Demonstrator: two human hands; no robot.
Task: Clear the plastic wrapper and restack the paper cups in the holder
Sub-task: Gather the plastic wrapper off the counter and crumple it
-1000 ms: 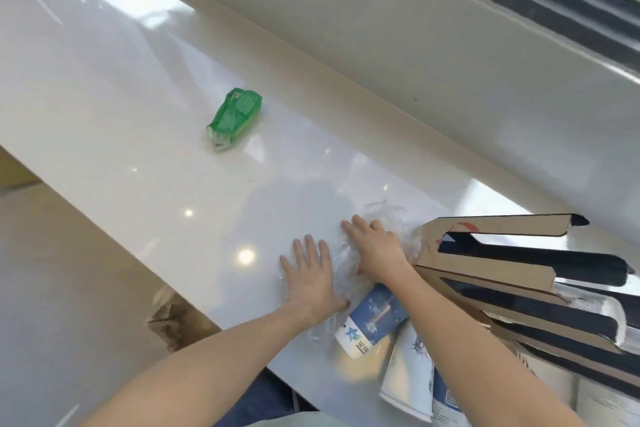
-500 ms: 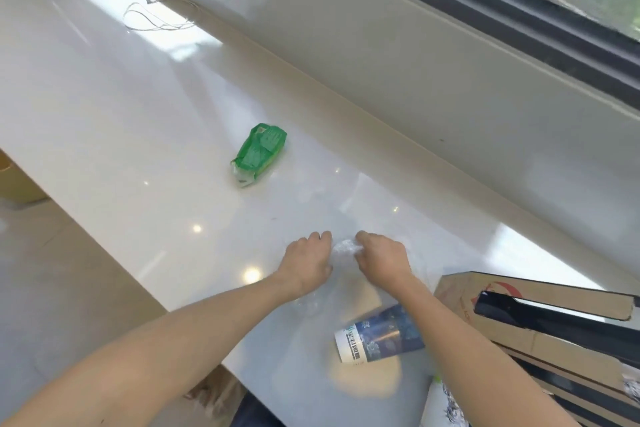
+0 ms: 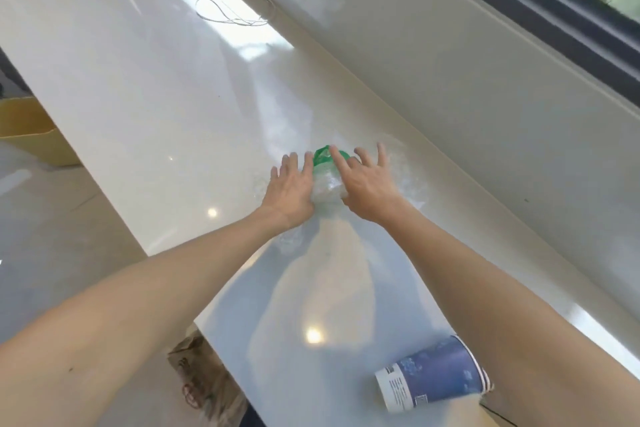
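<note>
A crumpled clear plastic wrapper (image 3: 327, 185) lies on the glossy white counter (image 3: 173, 97), bunched between my two hands. My left hand (image 3: 292, 185) rests against its left side with the fingers stretched out. My right hand (image 3: 367, 184) lies on its right part, fingers spread. The wrapper partly covers a green packet (image 3: 323, 154), whose top shows between my fingertips. A blue and white paper cup (image 3: 433, 376) lies on its side at the lower right, close to my right forearm. The cup holder is out of view.
A thin white cable (image 3: 232, 10) lies coiled far back on the counter. A pale wall and window sill (image 3: 485, 97) run along the right. Beyond the counter's left edge are a yellow box (image 3: 31, 128) and a brown paper bag (image 3: 204, 381) on the floor.
Both hands have carried the bunched wrapper forward along the counter to the green packet and spread their fingers. The view moved with them, so the cardboard holder is gone from sight.
</note>
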